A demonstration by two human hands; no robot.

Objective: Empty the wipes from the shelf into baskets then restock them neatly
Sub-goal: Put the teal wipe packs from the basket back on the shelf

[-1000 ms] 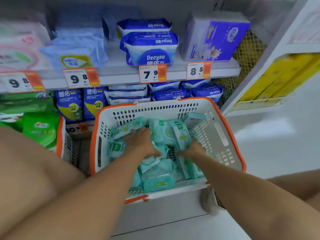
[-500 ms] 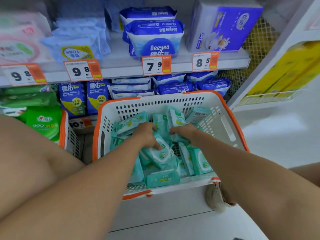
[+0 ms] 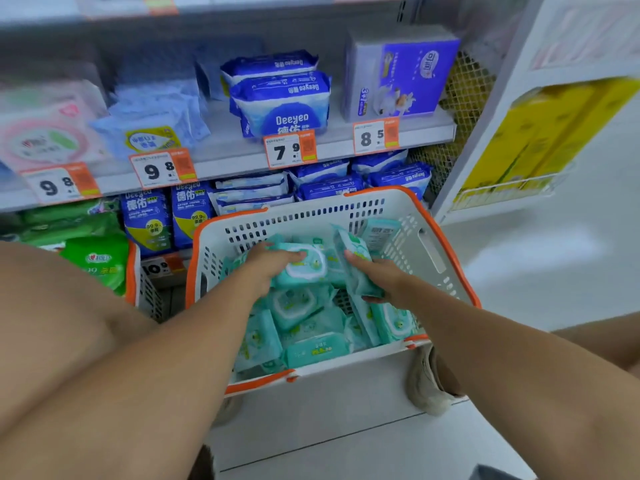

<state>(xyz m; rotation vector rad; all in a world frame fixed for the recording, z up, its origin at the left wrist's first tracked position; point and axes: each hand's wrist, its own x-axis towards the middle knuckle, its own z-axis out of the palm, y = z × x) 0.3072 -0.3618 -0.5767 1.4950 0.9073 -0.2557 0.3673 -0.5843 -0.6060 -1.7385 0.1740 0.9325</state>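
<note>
Shelf-edge price tags [image 3: 290, 150] read 9.8, 9.8, 7.9, 8.5; blue wipes pack [image 3: 289, 109] says "Deeyeo".

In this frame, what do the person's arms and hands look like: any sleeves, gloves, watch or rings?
Both forearms are bare up to the frame edge, with no sleeves in view. The left hand and right hand wear no gloves. No watch, bracelet or ring shows on either wrist or on the visible fingers.

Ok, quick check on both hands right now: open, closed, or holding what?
Left hand: grips a teal wipes pack lid-up over the basket.
Right hand: grips another teal pack, held on edge.
</note>
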